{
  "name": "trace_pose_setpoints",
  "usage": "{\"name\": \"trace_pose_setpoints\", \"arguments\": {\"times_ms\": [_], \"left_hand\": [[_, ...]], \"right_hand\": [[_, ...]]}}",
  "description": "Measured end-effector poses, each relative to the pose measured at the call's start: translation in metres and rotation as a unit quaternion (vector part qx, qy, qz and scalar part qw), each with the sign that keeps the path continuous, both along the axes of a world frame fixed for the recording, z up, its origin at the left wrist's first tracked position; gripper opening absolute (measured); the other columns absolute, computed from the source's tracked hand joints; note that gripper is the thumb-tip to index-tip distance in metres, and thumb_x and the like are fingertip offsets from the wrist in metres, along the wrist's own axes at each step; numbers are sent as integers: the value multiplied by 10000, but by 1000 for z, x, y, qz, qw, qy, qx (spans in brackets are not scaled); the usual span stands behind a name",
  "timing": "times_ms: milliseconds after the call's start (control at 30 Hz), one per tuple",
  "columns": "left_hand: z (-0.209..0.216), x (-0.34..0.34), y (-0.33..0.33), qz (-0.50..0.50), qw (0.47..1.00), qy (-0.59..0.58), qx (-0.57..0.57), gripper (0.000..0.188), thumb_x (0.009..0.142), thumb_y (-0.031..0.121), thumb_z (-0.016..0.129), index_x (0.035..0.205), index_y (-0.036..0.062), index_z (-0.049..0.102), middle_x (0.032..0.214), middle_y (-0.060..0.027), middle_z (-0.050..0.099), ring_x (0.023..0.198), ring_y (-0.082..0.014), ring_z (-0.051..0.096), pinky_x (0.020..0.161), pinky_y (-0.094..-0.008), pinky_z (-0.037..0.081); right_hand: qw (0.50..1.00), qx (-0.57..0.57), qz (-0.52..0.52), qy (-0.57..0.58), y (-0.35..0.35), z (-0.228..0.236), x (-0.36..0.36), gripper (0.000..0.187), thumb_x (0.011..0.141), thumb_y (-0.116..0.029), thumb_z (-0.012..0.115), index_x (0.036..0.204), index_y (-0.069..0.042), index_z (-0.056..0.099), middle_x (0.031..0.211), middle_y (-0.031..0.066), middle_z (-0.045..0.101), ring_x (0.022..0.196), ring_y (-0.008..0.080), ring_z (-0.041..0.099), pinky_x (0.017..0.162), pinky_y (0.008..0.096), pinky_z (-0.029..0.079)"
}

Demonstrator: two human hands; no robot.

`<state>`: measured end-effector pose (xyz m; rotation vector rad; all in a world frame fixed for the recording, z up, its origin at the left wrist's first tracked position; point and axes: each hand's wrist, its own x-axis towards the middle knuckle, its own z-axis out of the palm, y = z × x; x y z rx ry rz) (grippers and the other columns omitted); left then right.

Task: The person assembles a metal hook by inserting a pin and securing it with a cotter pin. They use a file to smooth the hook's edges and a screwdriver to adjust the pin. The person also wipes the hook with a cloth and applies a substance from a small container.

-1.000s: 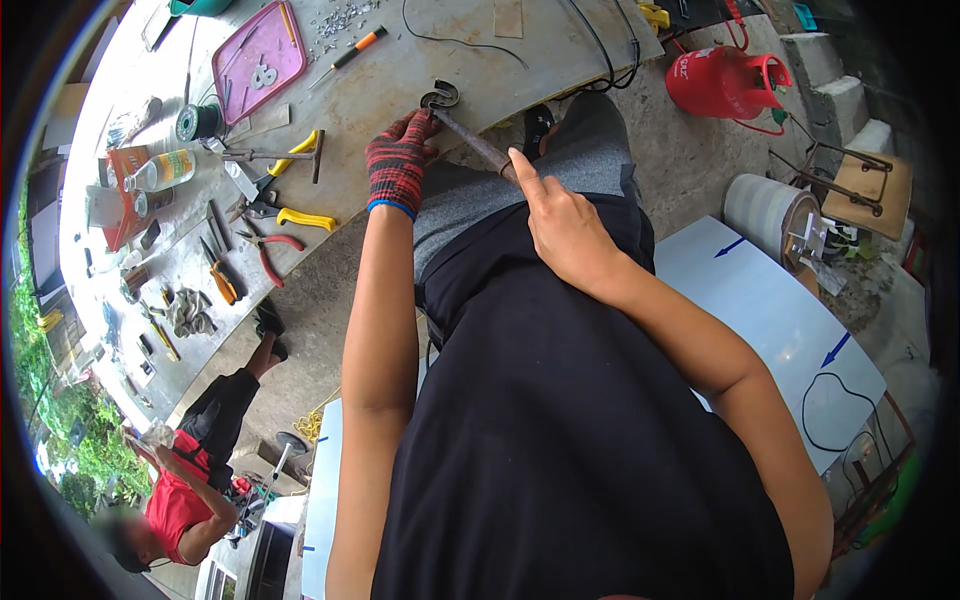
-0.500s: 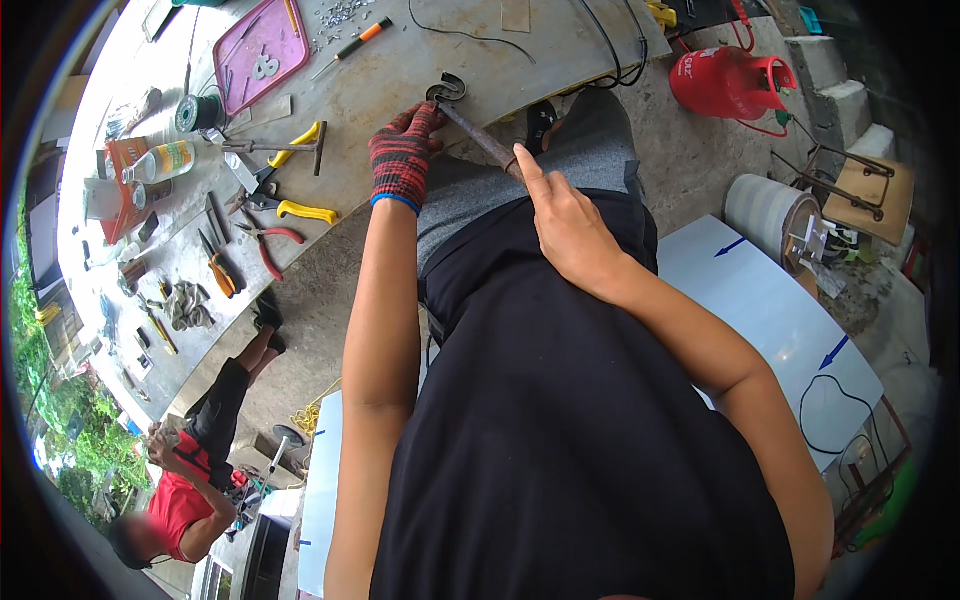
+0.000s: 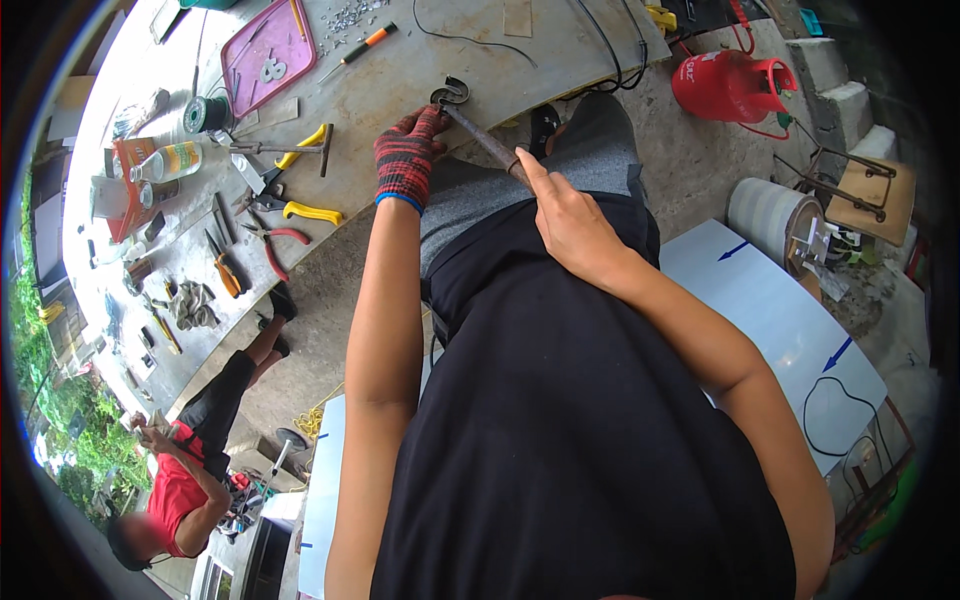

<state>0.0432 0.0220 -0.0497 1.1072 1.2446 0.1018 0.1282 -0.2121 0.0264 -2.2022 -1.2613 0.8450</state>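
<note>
My left hand point(image 3: 407, 158), in a red-and-black knit glove with a blue cuff, is closed at the near edge of the metal table. Its fingers pinch a small curved dark metal piece point(image 3: 454, 90), which stands out past the fingertips. My bare right hand point(image 3: 578, 225) grips the handle end of a long, rusty-brown file-like tool point(image 3: 487, 143). The index finger is stretched along that tool. Its far tip meets the curved piece beside my gloved fingers. My palm hides most of the handle.
On the table point(image 3: 400, 90) lie yellow-handled cutters point(image 3: 312, 212), red-handled pliers point(image 3: 290, 236), orange-handled pliers point(image 3: 229, 279), a screwdriver point(image 3: 358, 51) and a pink tray point(image 3: 305, 50). A red gas cylinder point(image 3: 720, 85) stands at right. Another person point(image 3: 185, 490) in a red shirt is at lower left.
The whole view has shifted slightly. Both hands keep their grip and nearly the same place. At lower left, the other person's hands and legs have moved a little.
</note>
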Motion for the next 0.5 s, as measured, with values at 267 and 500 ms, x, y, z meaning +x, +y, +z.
{"name": "trace_pose_setpoints", "arguments": {"times_ms": [267, 500], "left_hand": [[1, 1, -1, -6, 1000, 6, 6, 431, 985, 344, 689, 1269, 22, 710, 1032, -42, 794, 738, -120, 641, 727, -278, 559], [-1, -2, -1, -5, 1000, -4, 6, 425, 978, 331, 698, 1267, 20, 710, 1036, -46, 796, 729, -106, 628, 718, -272, 550]], "right_hand": [[1000, 19, -5, 4, -1, -5, 2, 761, 908, 27, 591, 1594, -34, 269, 1059, 258, 602, 876, 449, 679, 812, 510, 569], [1000, 14, -2, -7, -4, 12, 2, 770, 905, 33, 588, 1600, -35, 264, 1053, 262, 602, 868, 447, 681, 811, 509, 566]]}}
